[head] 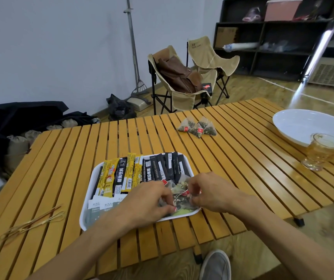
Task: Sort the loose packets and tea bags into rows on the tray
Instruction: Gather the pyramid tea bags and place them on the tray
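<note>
A white tray (85, 211) lies on the slatted wooden table. Yellow and black stick packets (119, 174) stand in a row along its far left, black stick packets (166, 166) along its far right, and white-green sachets (99, 207) at its near left. Pyramid tea bags (179, 196) with red tags are heaped in the tray's near right corner. My left hand (148, 201) pinches a tea bag at the heap's left side. My right hand (208, 190) pinches a tea bag's tag at the heap's right side. Three loose tea bags (197, 128) lie on the table beyond the tray.
A white bowl (303, 126) and a glass cup of tea (319, 150) stand at the table's right. Thin rubber bands (34, 221) lie at the near left. Folding chairs (184, 77), dark bags and shelving are beyond the table. My shoe (216, 265) shows below the near edge.
</note>
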